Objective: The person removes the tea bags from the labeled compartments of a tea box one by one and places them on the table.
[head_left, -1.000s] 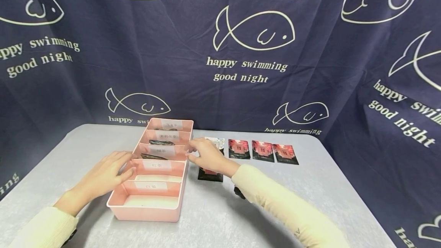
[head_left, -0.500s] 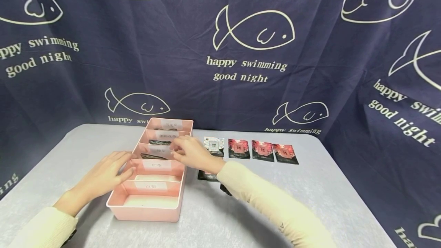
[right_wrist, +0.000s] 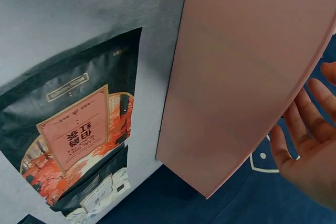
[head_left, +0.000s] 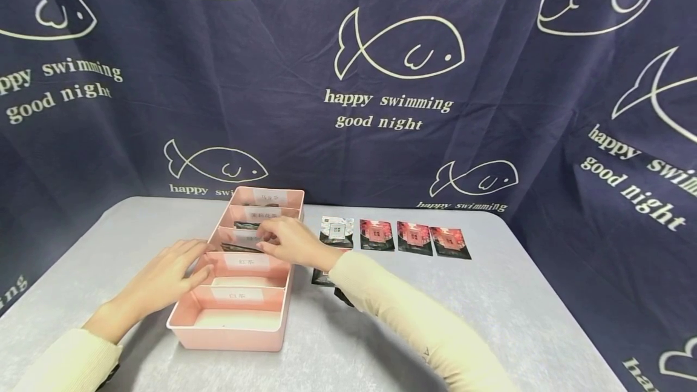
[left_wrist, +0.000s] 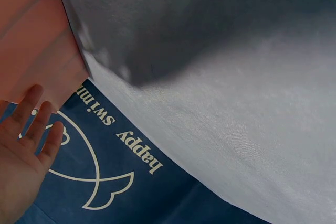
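I see the left hand (head_left: 169,271) at the left rim of the pink box (head_left: 231,339), its fingers relaxed and its grip slack, while the right hand (head_left: 296,244) is over the middle compartment beside a packet (head_left: 236,248) inside; from my feeds I cannot tell whether it pinches that. The box stands on the grey table (head_left: 517,295), with three red packets (head_left: 415,238), a white-and-black packet (head_left: 336,232) and one partly hidden packet (head_left: 322,277) lying to its right.

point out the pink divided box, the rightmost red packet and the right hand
Pink divided box (head_left: 229,340): head view, on its near end wall.
Rightmost red packet (head_left: 450,242): head view, middle of its face.
Right hand (head_left: 294,241): head view, back of the hand.
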Motion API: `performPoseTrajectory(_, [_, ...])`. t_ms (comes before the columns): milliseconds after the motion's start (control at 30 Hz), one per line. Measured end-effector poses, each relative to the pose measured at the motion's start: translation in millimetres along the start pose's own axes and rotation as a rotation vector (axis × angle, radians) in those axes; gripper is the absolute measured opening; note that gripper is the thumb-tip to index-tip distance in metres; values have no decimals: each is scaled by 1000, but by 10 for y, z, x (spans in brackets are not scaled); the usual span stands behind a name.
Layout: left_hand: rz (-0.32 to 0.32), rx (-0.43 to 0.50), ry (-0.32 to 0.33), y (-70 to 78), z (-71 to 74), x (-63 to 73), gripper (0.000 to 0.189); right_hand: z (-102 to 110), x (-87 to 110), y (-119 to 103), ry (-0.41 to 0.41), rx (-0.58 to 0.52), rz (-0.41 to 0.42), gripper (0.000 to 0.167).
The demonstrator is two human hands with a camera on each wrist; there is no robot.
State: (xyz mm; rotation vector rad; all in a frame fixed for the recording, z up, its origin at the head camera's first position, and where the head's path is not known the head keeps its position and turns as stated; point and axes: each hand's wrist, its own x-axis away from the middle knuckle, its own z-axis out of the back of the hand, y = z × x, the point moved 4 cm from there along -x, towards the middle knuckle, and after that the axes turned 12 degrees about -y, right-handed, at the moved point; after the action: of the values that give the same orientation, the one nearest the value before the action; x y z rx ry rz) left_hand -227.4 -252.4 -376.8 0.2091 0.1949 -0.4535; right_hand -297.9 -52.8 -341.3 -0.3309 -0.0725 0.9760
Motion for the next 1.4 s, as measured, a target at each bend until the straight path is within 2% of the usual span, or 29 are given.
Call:
performPoseTrajectory(567, [16,2,-11,8,6,6,40,-45,-58,-24,-57,10,-10,12])
performPoseTrajectory(1167, [20,-2,-26,-10,-2,-1,45,-51,-84,9,12,113,-82,13])
performPoseTrajectory(1400, [10,0,-11,-15,-8,1,43,-97,-88,12,31,147,-92,13])
